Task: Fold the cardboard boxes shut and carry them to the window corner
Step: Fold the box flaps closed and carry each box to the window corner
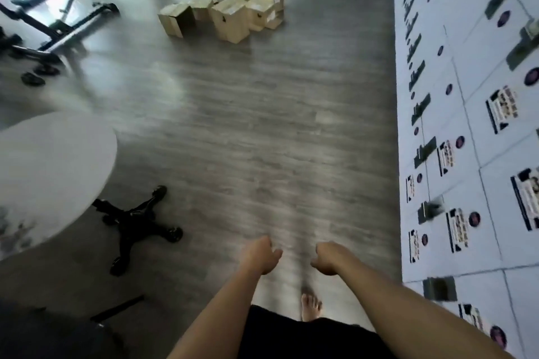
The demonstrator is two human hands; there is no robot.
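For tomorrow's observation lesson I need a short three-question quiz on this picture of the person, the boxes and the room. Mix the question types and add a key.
1. True or false: the left hand holds a cardboard box.
2. Where is the cluster of cardboard boxes? A) on the round white table B) on the floor far ahead C) at the person's bare foot
3. Fill in: the black chair base stands on the person's ____ side.

Key
1. False; both it and the right hand hold nothing, fingers loosely curled.
2. B
3. left
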